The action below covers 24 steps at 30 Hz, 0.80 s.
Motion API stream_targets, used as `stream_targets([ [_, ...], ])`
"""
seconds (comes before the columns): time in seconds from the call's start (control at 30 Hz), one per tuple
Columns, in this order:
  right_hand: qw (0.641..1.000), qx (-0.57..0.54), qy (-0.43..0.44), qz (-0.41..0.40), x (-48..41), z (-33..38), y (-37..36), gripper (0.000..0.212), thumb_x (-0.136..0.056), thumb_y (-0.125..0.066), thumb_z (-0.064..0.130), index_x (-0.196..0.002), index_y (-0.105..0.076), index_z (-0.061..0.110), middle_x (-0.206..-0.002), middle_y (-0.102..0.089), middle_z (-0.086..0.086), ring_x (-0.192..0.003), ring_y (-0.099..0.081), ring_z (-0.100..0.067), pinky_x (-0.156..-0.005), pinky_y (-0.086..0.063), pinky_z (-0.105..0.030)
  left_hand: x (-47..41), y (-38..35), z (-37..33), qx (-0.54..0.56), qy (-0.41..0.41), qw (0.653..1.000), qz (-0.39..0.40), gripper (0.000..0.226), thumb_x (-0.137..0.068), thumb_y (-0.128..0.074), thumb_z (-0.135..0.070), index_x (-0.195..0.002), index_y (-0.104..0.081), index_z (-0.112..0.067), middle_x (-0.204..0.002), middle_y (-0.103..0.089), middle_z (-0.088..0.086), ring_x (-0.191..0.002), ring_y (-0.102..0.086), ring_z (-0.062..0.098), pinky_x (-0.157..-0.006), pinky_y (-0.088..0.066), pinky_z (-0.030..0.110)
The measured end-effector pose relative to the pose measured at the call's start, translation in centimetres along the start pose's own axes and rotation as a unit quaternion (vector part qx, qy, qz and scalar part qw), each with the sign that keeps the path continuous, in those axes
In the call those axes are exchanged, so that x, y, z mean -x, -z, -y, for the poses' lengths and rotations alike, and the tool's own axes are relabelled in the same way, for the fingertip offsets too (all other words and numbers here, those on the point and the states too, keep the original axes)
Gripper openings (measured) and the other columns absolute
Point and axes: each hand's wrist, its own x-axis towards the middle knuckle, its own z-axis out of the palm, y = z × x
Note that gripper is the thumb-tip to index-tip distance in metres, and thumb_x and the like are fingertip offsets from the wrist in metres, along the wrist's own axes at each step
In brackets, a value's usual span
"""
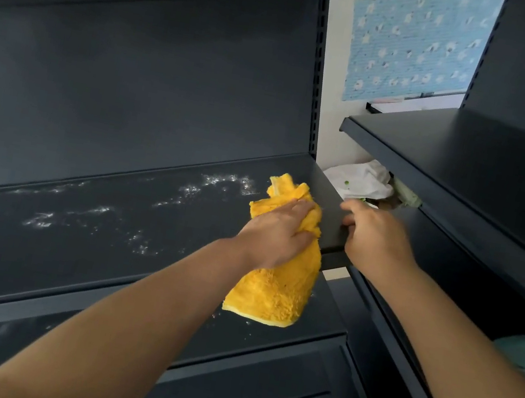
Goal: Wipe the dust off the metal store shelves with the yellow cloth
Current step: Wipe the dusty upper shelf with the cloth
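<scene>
Your left hand (278,232) presses the yellow cloth (277,291) on the right end of the shelf (68,270), grip closed on its bunched top. The dust (191,192) lies leftward along the shelf's length — open room there. Your right hand (372,238) grips the shelf's end edge.

A shop, judging by the fittings: dark metal display shelves (74,236) with a flat back panel (136,73) meet a slotted upright (317,69) (the adjustable retail kind). A second unit (469,157) of the same make stands just beside, set at an angle.
</scene>
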Motion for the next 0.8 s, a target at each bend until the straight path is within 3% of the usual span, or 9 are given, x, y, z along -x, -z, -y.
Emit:
stream_targets([
  [0.1, 1.0, -0.019, 0.0, -0.005, 0.0, -0.1, 0.1, 0.05, -0.085, -0.055, 0.0, -0.132, -0.05, 0.016, -0.113, -0.067, -0.007, -0.104, -0.061, -0.027, -0.083, -0.052, -0.037, -1.1, 0.5, -0.4, 0.012, -0.023, 0.999, 0.033, 0.055, -0.099, -0.043, -0.034, -0.149, -0.024, -0.026, -0.157, -0.023, -0.003, -0.142, -0.022, 0.018, -0.109, -0.021, 0.028],
  [0.2, 1.0, -0.019, -0.003, 0.001, -0.1, 0.2, 0.3, 0.045, -0.086, -0.055, 0.002, -0.128, -0.051, 0.016, -0.111, -0.066, -0.009, -0.102, -0.061, -0.029, -0.081, -0.053, -0.039, -2.8, 0.9, -1.0, -0.077, -0.003, 0.997, 0.009, 0.05, -0.096, -0.044, -0.022, -0.144, -0.035, -0.033, -0.154, -0.029, -0.003, -0.141, -0.025, 0.022, -0.111, -0.025, 0.037],
  [0.3, 1.0, -0.014, 0.005, 0.009, -0.3, 0.6, 0.4, 0.033, -0.086, -0.052, 0.002, -0.117, -0.058, 0.014, -0.109, -0.065, -0.011, -0.098, -0.061, -0.031, -0.079, -0.054, -0.042, -3.9, 0.3, -1.9, -0.053, 0.082, 0.994, -0.049, 0.062, -0.088, -0.044, -0.005, -0.137, -0.043, -0.042, -0.14, -0.047, -0.003, -0.119, -0.051, 0.027, -0.084, -0.05, 0.038],
  [0.37, 1.0, -0.017, 0.007, 0.016, -0.4, 0.7, 0.4, 0.028, -0.086, -0.05, 0.003, -0.111, -0.059, 0.012, -0.107, -0.064, -0.011, -0.096, -0.061, -0.03, -0.077, -0.054, -0.042, -4.4, -0.4, -1.9, -0.004, 0.094, 0.993, -0.07, 0.064, -0.086, -0.042, -0.002, -0.136, -0.044, -0.041, -0.137, -0.05, -0.002, -0.113, -0.055, 0.027, -0.077, -0.05, 0.034],
  [0.43, 1.0, -0.009, 0.008, 0.019, -0.6, 0.8, 0.3, 0.027, -0.086, -0.05, 0.004, -0.11, -0.06, 0.013, -0.106, -0.064, -0.01, -0.095, -0.061, -0.029, -0.074, -0.053, -0.041, -5.2, -0.7, -1.4, 0.017, 0.091, 0.992, -0.08, 0.064, -0.085, -0.039, -0.001, -0.137, -0.043, -0.038, -0.14, -0.048, -0.001, -0.119, -0.05, 0.028, -0.093, -0.046, 0.039],
  [0.53, 1.0, 0.011, 0.008, 0.022, -0.9, 0.8, -0.1, 0.025, -0.087, -0.051, 0.006, -0.108, -0.062, 0.013, -0.105, -0.064, -0.009, -0.092, -0.061, -0.028, -0.07, -0.051, -0.037, -6.9, -0.4, -0.4, -0.012, 0.101, 0.992, -0.076, 0.066, -0.083, -0.037, -0.001, -0.14, -0.039, -0.034, -0.144, -0.044, 0.0, -0.129, -0.042, 0.025, -0.116, -0.016, 0.046],
  [0.6, 1.0, 0.014, 0.005, 0.027, -1.3, 0.9, -0.4, 0.023, -0.088, -0.052, 0.009, -0.107, -0.064, 0.015, -0.103, -0.064, -0.009, -0.089, -0.062, -0.028, -0.066, -0.05, -0.036, -8.1, -0.1, 0.4, -0.023, 0.113, 0.991, -0.069, 0.066, -0.083, -0.036, 0.0, -0.141, -0.038, -0.033, -0.144, -0.043, 0.001, -0.131, -0.041, 0.024, -0.118, -0.007, 0.046],
  [0.8, 0.999, 0.029, 0.0, 0.034, -3.5, 1.9, -1.8, 0.025, -0.091, -0.046, 0.01, -0.108, -0.063, 0.017, -0.106, -0.062, -0.009, -0.093, -0.06, -0.03, -0.068, -0.047, -0.035, -10.9, 0.9, 3.0, -0.015, 0.114, 0.991, -0.065, 0.065, -0.085, -0.035, -0.001, -0.145, -0.032, -0.027, -0.147, -0.039, 0.006, -0.135, -0.036, 0.026, -0.118, -0.003, 0.047],
])
